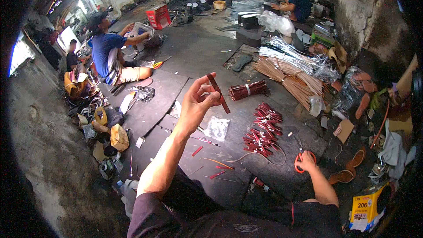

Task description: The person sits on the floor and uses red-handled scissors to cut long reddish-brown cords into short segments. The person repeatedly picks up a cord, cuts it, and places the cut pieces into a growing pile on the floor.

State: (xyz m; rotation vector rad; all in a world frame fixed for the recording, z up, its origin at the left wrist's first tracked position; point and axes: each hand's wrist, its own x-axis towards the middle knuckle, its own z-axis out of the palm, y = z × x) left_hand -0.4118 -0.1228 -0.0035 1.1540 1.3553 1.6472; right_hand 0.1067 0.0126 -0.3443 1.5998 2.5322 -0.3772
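Note:
Raised in the middle of the view, my left hand point(200, 103) pinches a narrow dark reddish-brown strip point(224, 103) between thumb and fingers, the strip tilted. Low on the right, my right hand point(306, 160) is closed on the orange handles of a pair of scissors point(300, 143), whose blades point away from me over the floor. Between the hands lies a loose pile of short dark-red pieces point(263, 139) with pale ends. Beyond it rests a bundle of longer dark-red strips point(238, 91) bound with a white band.
A stack of tan strips point(286, 79) and silvery wrapped strips lies far right. Nearer are brown shoe soles point(348, 172) and a yellow box point(368, 207). A clear plastic bag point(217, 128) and scattered scraps lie ahead. A person in blue point(105, 48) sits at left; several others sit farther back.

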